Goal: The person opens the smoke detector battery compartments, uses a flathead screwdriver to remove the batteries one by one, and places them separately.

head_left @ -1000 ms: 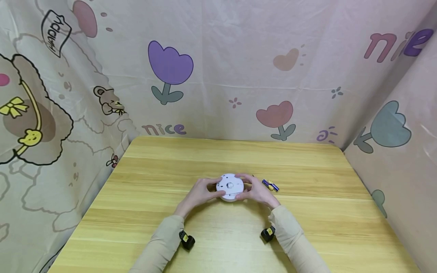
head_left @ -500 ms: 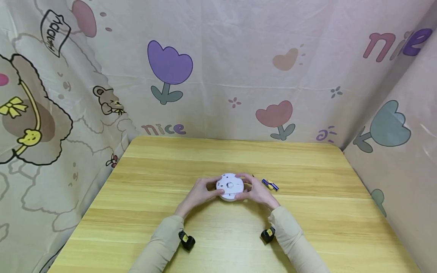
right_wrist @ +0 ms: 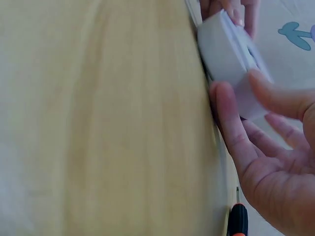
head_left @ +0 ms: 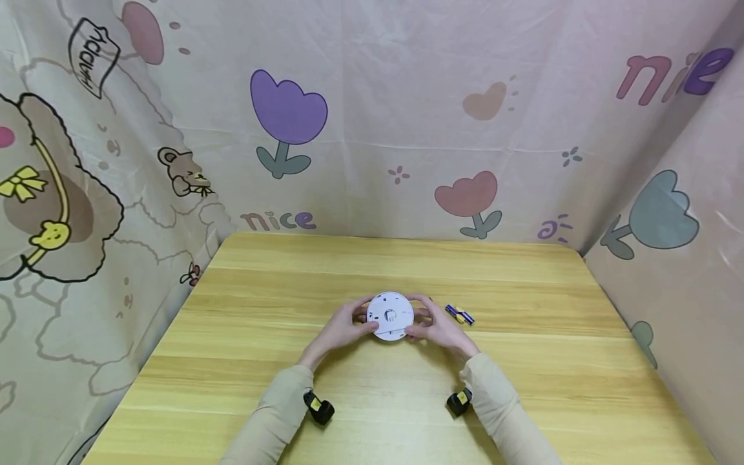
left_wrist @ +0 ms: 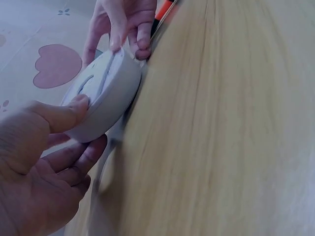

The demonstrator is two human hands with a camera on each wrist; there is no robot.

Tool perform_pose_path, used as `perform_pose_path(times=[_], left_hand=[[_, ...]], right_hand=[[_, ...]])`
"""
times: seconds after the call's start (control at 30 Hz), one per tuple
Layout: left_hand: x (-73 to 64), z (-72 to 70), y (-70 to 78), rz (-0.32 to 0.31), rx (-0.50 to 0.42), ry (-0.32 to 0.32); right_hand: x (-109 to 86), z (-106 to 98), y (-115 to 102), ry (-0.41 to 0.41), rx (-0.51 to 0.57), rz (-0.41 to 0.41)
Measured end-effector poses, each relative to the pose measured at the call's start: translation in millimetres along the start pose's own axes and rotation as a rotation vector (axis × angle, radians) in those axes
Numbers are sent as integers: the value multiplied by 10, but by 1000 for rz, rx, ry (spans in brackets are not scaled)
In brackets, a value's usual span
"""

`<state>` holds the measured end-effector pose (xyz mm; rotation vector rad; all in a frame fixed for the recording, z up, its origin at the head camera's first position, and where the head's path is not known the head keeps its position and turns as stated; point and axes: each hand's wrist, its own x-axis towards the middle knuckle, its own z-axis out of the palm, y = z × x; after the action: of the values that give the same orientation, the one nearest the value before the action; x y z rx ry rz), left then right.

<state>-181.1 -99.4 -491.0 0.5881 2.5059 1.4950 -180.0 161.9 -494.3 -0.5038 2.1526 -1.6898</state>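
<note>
A white, round smoke detector (head_left: 390,316) is held between both hands, its flat slotted back facing up toward the head camera. My left hand (head_left: 347,323) grips its left side, thumb on the face near the rim and fingers curled beneath. On the opposite side my right hand (head_left: 438,325) pinches the rim, thumb on the front edge and fingers round behind. In the left wrist view the thick side wall of the detector (left_wrist: 115,93) shows tilted, close over the table. The right wrist view has the right thumb pressed on the edge of the detector (right_wrist: 229,59).
Blue-and-yellow batteries (head_left: 460,314) lie on the wooden table (head_left: 523,400) just right of the right hand. A black-and-orange screwdriver (right_wrist: 238,219) lies near that hand. Printed curtains (head_left: 372,116) stand behind the table and along both sides.
The smoke detector has risen slightly and tilted, so its back shows more face-on and its side wall less. The right hand's fingers have shifted along the rim. The batteries stay put.
</note>
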Motion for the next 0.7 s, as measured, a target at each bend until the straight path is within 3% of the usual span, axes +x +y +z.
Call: perform_pose_path(times=[0.1, 0.4, 0.7], left_hand=[[0, 12, 6, 3, 11, -6], [-15, 0, 18, -7, 9, 26], [-7, 3, 34, 9, -2, 26]], right_hand=[[2, 5, -2, -1, 50, 18], [13, 10, -25, 36, 44, 89], [1, 14, -12, 75, 18, 69]])
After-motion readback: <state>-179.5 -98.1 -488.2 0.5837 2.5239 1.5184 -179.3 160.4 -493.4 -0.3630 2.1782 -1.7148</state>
